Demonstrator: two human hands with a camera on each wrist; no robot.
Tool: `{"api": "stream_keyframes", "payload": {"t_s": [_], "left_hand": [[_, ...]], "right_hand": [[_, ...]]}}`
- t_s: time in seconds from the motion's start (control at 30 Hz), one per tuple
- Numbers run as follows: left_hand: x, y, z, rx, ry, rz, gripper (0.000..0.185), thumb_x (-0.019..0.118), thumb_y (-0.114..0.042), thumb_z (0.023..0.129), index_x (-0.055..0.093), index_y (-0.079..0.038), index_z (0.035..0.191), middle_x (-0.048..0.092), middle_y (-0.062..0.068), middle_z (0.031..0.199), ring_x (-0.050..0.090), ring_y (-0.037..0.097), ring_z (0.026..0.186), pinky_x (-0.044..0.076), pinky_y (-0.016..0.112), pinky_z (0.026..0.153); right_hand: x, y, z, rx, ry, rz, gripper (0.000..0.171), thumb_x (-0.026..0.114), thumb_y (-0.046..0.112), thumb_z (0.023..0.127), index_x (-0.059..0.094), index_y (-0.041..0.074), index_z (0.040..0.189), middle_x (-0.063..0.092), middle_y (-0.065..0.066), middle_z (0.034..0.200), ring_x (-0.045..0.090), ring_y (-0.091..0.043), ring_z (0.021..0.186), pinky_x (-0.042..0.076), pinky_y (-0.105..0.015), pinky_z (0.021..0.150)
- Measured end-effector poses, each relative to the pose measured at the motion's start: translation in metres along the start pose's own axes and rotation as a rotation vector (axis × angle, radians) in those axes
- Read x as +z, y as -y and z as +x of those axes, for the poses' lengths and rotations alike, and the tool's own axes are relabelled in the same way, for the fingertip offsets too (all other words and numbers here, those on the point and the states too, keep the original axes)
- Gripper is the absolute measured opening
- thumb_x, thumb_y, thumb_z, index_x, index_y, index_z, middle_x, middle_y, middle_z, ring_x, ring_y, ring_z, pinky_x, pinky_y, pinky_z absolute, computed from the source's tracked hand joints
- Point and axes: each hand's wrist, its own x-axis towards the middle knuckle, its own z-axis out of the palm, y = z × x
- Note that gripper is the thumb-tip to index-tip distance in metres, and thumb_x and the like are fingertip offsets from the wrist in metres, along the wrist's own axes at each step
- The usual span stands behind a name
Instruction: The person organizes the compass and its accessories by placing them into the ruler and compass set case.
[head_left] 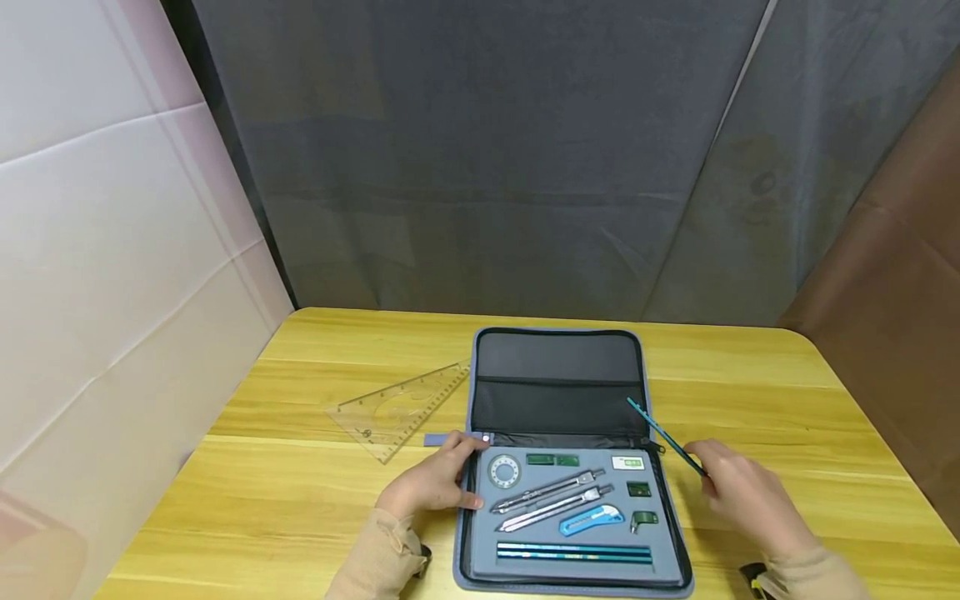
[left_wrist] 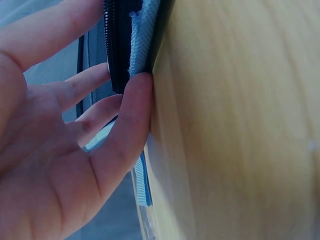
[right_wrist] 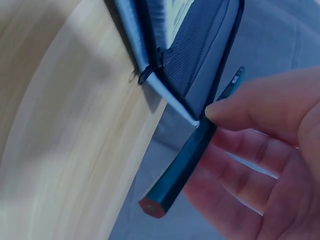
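Observation:
An open grey zip case [head_left: 558,367] lies on the wooden table [head_left: 300,500]. Its tray holds a compass [head_left: 551,487], a blue cutter [head_left: 591,519], a round protractor [head_left: 504,471] and teal pencils [head_left: 573,552]. My left hand [head_left: 435,479] rests on the case's left rim [left_wrist: 135,35], its fingers [left_wrist: 132,115] fairly straight against the edge. My right hand [head_left: 742,492] is just right of the case. It pinches a teal pencil [head_left: 663,433] between thumb and fingers, the tip slanting up-left over the case's right edge. The right wrist view shows the pencil [right_wrist: 185,160] beside the case's corner [right_wrist: 200,45].
A clear triangle ruler [head_left: 401,408] lies on the table left of the case. A white panel [head_left: 112,292] stands along the left, a grey cloth [head_left: 525,167] hangs behind, and brown sheeting [head_left: 900,292] closes the right. Bare tabletop lies on both sides of the case.

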Motion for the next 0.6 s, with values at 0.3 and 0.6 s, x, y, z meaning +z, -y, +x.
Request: {"api": "stream_keyframes", "payload": {"t_s": [0.3,0.6], "left_hand": [[-0.001,0.0,0.0,0.004,-0.003,-0.001,0.068,0.078,-0.017,0.07,0.044,-0.006,0.127,0.037,0.011,0.117,0.045,0.028,0.104,0.039,0.045,0.091],[0.0,0.0,0.0,0.0,-0.002,0.004,0.068,0.078,-0.017,0.07,0.043,-0.006,0.128,0.038,0.011,0.117,0.045,0.028,0.105,0.038,0.045,0.092]], "right_hand": [[-0.001,0.016,0.002,-0.089,-0.021,-0.035,0.038,0.067,-0.008,0.062,0.063,0.011,0.095,0.057,0.004,0.079,0.043,-0.007,0.059,0.035,-0.024,0.047],[0.001,0.034,0.004,-0.152,-0.031,-0.076,0.04,0.069,-0.008,0.061,0.066,0.017,0.092,0.052,0.01,0.072,0.037,-0.002,0.054,0.029,-0.019,0.043]]}}
